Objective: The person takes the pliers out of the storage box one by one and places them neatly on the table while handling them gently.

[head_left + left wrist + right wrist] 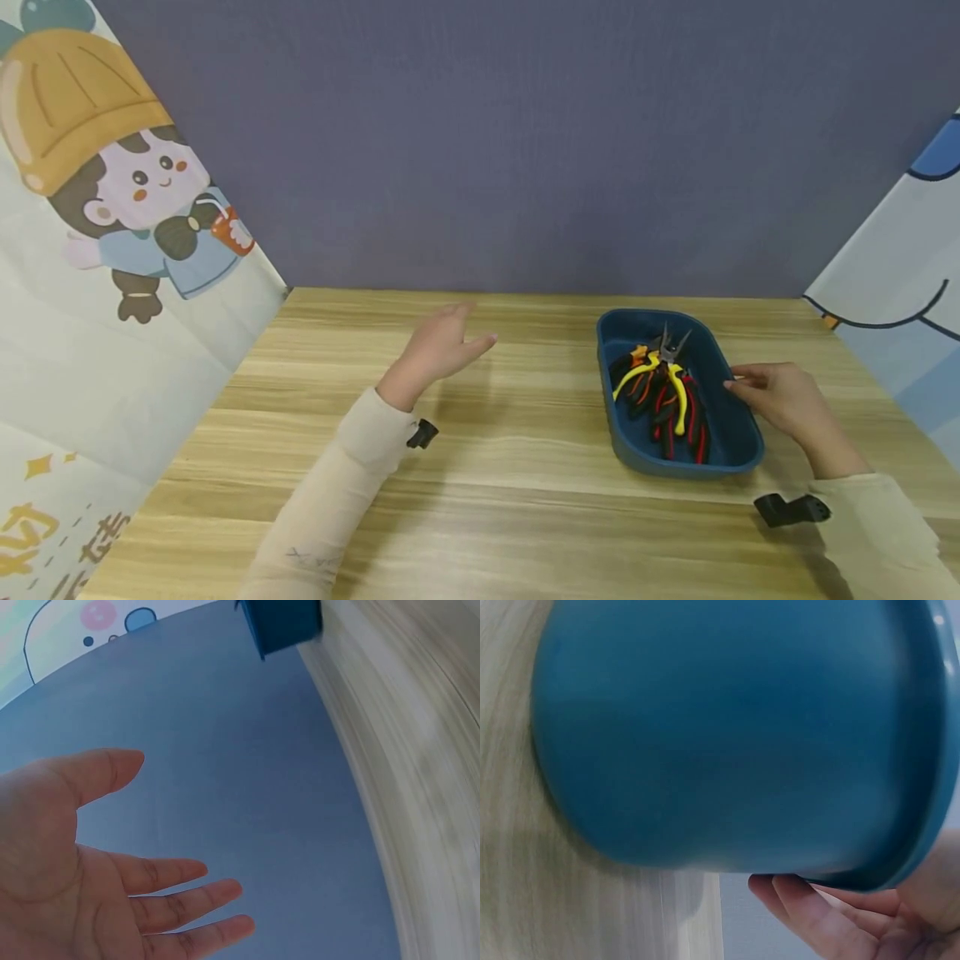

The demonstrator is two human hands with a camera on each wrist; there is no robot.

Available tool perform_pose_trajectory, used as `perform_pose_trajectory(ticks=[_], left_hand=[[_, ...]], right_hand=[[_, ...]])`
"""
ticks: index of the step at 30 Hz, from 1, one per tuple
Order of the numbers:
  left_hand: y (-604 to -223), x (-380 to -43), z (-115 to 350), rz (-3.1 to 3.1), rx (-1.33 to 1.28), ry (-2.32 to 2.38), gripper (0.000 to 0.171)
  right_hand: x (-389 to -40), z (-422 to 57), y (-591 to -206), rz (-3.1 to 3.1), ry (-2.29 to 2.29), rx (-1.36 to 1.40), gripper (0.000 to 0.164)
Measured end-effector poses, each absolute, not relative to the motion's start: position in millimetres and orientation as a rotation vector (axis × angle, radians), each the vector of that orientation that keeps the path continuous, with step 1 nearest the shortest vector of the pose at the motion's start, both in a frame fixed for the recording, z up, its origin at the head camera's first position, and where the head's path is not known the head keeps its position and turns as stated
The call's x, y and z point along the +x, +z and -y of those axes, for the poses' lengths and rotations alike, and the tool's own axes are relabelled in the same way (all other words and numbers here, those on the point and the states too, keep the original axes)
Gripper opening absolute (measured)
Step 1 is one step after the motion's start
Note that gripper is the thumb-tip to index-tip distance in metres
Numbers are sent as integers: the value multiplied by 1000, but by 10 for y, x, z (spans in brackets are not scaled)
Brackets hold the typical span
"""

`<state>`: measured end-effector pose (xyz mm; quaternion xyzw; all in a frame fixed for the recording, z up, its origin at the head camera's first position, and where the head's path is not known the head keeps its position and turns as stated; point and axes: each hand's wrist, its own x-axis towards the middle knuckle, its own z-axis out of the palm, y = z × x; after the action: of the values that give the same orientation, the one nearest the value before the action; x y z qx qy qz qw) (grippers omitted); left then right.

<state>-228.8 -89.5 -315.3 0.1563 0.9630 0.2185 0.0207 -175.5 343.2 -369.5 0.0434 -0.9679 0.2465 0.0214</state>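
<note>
A blue plastic bin (678, 468) sits on the table toward the right, its outer wall filling much of the right wrist view. In the bin lie several pliers, among them long-nose pliers with yellow handles (682, 407) on top, jaws spread toward the far end. Others with red-and-black handles (703, 444) overlap below them. My right hand (787, 402) grips the bin's right rim, with fingertips (791, 896) under the lip on the outside. Well left of the bin, my left hand (438, 346) is held over the table with thumb and fingers apart, holding nothing.
The wood-grain table (517, 467) runs back to a dark blue-grey panel (510, 150). White sheets with cartoon prints (150, 200) stand along the left and right sides. A small black camera mount (791, 510) sits at each wrist.
</note>
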Motion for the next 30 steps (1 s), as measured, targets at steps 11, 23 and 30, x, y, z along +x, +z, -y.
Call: perform_pose_trajectory(ticks=[11, 23, 30], left_hand=[[-3160, -2309, 550, -2944, 520, 685, 74], [-3104, -2335, 128, -2909, 600, 610, 76], [-3059, -2296, -203, -2879, 685, 527, 76]], right_hand=[[-1763, -3434, -3736, 2980, 744, 139, 39], [-1773, -3454, -3729, 2939, 719, 150, 36], [-1720, -3475, -3714, 2961, 726, 126, 39]])
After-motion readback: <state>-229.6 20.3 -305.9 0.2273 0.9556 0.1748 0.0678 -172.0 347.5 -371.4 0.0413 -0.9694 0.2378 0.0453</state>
